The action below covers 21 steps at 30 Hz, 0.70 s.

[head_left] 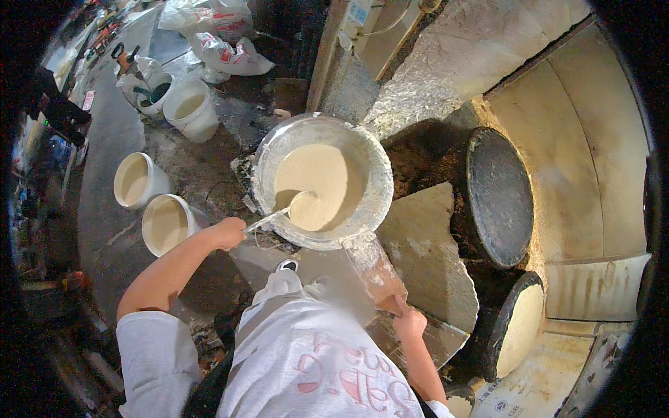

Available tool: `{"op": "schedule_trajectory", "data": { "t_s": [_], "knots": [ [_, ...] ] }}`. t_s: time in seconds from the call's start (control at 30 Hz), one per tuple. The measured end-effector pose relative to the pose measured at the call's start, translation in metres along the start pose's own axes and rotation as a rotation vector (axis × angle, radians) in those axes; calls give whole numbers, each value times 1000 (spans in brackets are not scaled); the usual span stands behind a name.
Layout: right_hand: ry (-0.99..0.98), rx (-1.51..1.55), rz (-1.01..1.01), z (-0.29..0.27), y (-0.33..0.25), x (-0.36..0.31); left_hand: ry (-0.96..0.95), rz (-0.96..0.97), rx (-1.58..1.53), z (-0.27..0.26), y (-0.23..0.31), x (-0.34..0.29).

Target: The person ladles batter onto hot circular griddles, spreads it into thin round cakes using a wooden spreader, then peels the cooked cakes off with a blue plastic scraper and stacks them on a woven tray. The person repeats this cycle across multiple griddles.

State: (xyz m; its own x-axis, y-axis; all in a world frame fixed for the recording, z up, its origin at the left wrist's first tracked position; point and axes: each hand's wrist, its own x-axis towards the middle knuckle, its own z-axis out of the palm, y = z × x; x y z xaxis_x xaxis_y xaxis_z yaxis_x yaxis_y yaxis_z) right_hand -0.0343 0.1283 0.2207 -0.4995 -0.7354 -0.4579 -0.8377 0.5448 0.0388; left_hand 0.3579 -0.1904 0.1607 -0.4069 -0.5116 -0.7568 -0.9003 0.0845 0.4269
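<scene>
My left hand (230,233) is closed around the handle of a ladle (304,209), whose scoop sits in pale batter (338,167). The batter fills the lower part of a large metal bowl (382,171) with a crusted rim. My right hand (410,324) grips the narrow end of a wide, flat wooden scraper (375,273), smeared with batter. Its broad end touches or overlaps the bowl's near rim; I cannot tell which. Beside the scraper lies a large, thin pale sheet, like a flatbread (428,251), with one curved edge.
Two round griddles stand at the right: a bare dark one (500,198) and one coated pale (523,327). White buckets of batter (132,180) stand on the left, with another bucket (191,111) and plastic bags (233,57) farther back. A dark-clothed person (57,104) is at far left.
</scene>
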Motion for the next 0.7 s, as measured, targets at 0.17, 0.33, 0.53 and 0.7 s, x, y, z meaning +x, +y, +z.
{"op": "schedule_trajectory", "data": {
  "t_s": [0.17, 0.33, 0.53, 0.7],
  "knots": [
    [90, 248, 143, 17, 15, -9, -154, -41, -386, 16, 8, 11],
    [-28, 464, 298, 48, 10, 2, -295, -8, -878, 52, 3, 46],
    [148, 300, 237, 52, -28, -14, -347, 62, -1216, 103, 10, 88],
    [409, 428, 228, 57, -34, -28, -383, 168, -1296, 118, 23, 92]
  ]
}}
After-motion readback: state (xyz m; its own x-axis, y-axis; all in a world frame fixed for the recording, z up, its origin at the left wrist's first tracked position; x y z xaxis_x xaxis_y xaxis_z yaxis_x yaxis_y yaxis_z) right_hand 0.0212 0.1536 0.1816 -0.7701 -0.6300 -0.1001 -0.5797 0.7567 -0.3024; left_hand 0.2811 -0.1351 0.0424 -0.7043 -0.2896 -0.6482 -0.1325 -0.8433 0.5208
